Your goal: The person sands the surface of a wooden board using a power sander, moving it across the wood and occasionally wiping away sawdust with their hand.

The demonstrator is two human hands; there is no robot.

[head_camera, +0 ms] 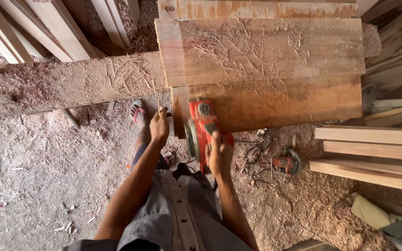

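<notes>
Two hands are at work on our plank [275, 104], which lies across stacked boards [266, 46]. Our right hand [219, 155] grips the red planer [201, 128], set at the plank's near left end. Our left hand [159, 126] is curled at the plank's corner; what it pinches we cannot tell. Sawdust [47, 162] covers the floor, and a saw [287, 162] lies nearby.

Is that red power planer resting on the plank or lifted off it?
Resting on it: the red planer sits against the plank's near edge, gripped by the right hand.
</notes>
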